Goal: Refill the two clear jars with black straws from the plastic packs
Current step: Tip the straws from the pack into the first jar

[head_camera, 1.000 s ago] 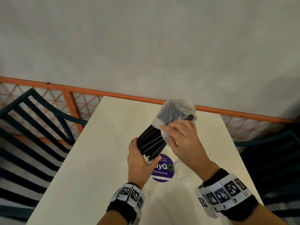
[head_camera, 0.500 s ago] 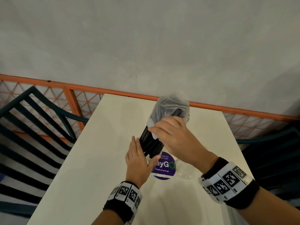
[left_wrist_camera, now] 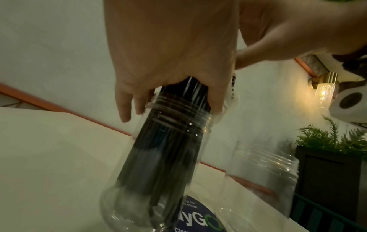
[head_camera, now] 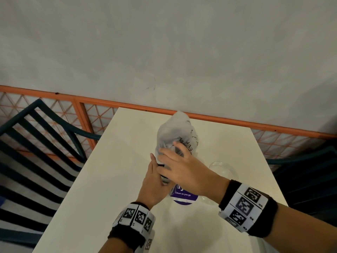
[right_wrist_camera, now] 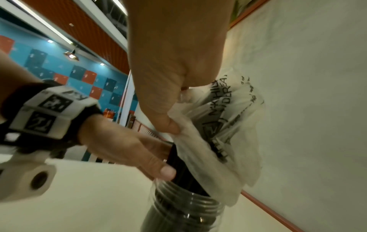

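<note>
Fingers: right hand (head_camera: 184, 172) pinches the pack (head_camera: 177, 136) between thumb and curled fingers (right_wrist_camera: 168, 124); left hand (head_camera: 152, 187) wraps the straws (left_wrist_camera: 184, 94) just above the jar mouth, thumb (right_wrist_camera: 158, 166) across the bundle.
Straws: black, thin, smooth, bunched tight; lower ends inside the near jar (left_wrist_camera: 158, 164), upper ends covered by the pack.
Pack: thin milky plastic, crumpled, loose at its lower edge; black print, only fragments legible, "HIL" and "DER" among them.
Near jar: clear plastic, round, threaded neck, no lid; stands on the table (head_camera: 109, 179) on a sticker (head_camera: 184, 196).
Second jar: (left_wrist_camera: 262, 175) same clear plastic and threaded neck, open, nothing visible inside, just beside the near jar on the person's right.
Sticker: round, purple; white words "Clean as you go", part of a larger word ending "yG" above them, and a smaller line ending "clean."
Table: off-white, smooth, rectangular, far edge at the wall (head_camera: 164, 52).
Wall: pale grey, matt, orange rail (head_camera: 237, 123) along its foot with lattice panels below.
Wristbands: (head_camera: 244, 207) black bands with white blocks of black square codes, one on each wrist.
Chairs: (head_camera: 36, 143) dark green slatted backs, left and right of the table.
Lamp: (left_wrist_camera: 323, 92) brass fitting, textured glass tube, lit.
Plant: (left_wrist_camera: 333, 139) green fronds in a dark box.
</note>
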`<action>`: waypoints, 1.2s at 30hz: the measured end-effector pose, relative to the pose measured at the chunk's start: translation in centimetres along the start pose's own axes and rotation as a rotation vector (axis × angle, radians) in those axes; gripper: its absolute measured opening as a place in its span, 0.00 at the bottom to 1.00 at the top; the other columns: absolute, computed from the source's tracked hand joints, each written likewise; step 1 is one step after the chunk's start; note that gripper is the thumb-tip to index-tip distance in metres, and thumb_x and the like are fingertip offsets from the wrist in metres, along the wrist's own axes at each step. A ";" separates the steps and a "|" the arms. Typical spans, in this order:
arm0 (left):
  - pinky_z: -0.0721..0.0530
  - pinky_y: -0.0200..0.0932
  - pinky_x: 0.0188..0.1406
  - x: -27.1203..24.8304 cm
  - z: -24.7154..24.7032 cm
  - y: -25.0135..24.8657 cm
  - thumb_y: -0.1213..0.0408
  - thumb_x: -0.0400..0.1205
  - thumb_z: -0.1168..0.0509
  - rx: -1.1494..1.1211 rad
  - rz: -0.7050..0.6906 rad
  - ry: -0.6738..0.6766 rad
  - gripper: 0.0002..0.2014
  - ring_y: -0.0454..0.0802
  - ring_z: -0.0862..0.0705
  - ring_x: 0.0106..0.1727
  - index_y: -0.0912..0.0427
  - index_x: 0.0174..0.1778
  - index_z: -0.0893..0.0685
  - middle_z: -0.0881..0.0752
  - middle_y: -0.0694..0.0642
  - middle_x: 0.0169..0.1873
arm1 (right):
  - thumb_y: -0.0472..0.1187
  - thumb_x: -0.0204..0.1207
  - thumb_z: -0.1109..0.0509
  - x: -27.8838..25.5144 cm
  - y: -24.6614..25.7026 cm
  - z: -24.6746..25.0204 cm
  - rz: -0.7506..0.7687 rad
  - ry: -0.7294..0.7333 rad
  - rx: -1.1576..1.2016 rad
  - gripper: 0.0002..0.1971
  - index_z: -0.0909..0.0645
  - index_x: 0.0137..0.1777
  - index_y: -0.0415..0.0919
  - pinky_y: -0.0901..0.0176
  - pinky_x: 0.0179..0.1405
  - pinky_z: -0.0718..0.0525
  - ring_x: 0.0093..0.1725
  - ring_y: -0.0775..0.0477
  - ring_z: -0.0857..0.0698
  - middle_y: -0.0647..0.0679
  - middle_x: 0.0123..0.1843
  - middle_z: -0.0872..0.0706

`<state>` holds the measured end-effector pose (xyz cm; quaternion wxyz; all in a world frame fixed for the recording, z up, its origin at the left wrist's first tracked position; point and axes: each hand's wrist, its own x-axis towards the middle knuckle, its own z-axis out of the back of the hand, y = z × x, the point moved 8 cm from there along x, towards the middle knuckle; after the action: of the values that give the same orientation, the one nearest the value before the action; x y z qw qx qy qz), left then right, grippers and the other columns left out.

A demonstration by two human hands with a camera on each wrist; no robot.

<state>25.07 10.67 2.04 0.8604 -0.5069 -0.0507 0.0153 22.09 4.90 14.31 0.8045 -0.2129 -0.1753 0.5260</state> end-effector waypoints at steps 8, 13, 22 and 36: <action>0.21 0.53 0.65 -0.4 1.3 -1.0 0.39 0.64 0.32 -0.079 -0.001 -0.049 0.45 0.50 0.27 0.70 0.57 0.73 0.38 0.28 0.57 0.70 | 0.32 0.81 0.65 0.3 -1.4 2.3 -0.075 -0.087 -0.146 0.30 0.19 0.52 0.47 0.40 0.74 0.40 0.62 0.48 0.19 0.51 0.54 0.15; 0.28 0.47 0.71 -0.7 1.1 -1.0 0.47 0.70 0.28 -0.072 0.055 -0.002 0.49 0.48 0.30 0.74 0.51 0.80 0.51 0.34 0.52 0.76 | 0.33 0.77 0.53 -0.1 -4.7 5.5 -0.198 -0.226 -0.097 0.21 0.21 0.60 0.43 0.34 0.73 0.34 0.64 0.42 0.19 0.44 0.58 0.16; 0.34 0.41 0.70 -3.2 3.6 -2.0 0.51 0.73 0.29 0.023 0.156 -0.014 0.49 0.51 0.39 0.78 0.55 0.80 0.56 0.45 0.55 0.80 | 0.42 0.61 0.22 -8.4 -10.9 7.1 -0.797 -0.283 0.252 0.39 0.34 0.73 0.44 0.33 0.73 0.43 0.68 0.38 0.34 0.40 0.64 0.35; 0.15 0.46 0.47 -14.4 1.8 -8.5 0.43 0.76 0.36 -0.689 0.309 0.144 0.22 0.54 0.12 0.47 0.57 0.56 0.17 0.15 0.58 0.50 | 0.40 0.75 0.31 -20.5 0.9 1.3 -0.954 -0.380 1.646 0.18 0.22 0.64 0.56 0.76 0.51 0.19 0.57 0.54 0.16 0.50 0.51 0.13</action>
<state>10.32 6.97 9.25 0.6286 -0.7677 0.0849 0.0914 12.78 -13.47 13.75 0.7887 0.5990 0.0527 0.1279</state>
